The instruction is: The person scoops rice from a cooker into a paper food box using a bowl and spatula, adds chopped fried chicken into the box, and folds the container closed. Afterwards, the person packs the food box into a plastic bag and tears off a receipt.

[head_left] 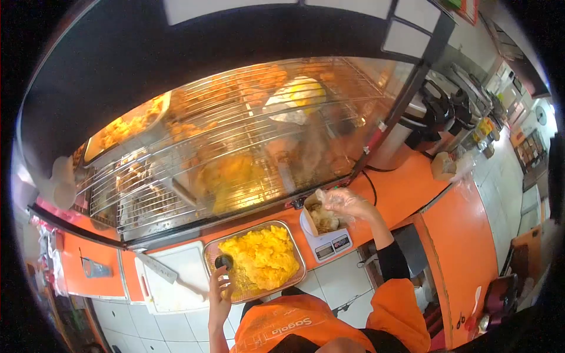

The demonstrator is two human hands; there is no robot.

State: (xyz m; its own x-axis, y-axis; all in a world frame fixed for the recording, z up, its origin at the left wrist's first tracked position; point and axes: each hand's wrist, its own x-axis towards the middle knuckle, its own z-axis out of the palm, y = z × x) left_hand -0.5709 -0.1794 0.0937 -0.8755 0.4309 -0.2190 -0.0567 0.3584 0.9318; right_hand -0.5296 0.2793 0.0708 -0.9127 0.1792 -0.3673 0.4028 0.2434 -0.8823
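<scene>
My left hand (220,294) is at the left edge of a metal tray (305,267), its fingers curled at a small dark round cup (223,262). Yellow food (265,256) fills much of this tray. In a clear plastic glove, my right hand (348,206) is over an open paper box (312,222); its fingers are closed at the box's top, and what they hold is too small to make out. Pale food (325,219) lies inside the box, which stands on a white digital scale (331,248).
Behind the tray stands a glass display case with wire racks (235,138) of food. A knife (159,267) lies across a white cutting board (182,259) at the left. Farther left is a cup (96,268). Another paper box (442,166) sits on the orange counter (400,182) at the right.
</scene>
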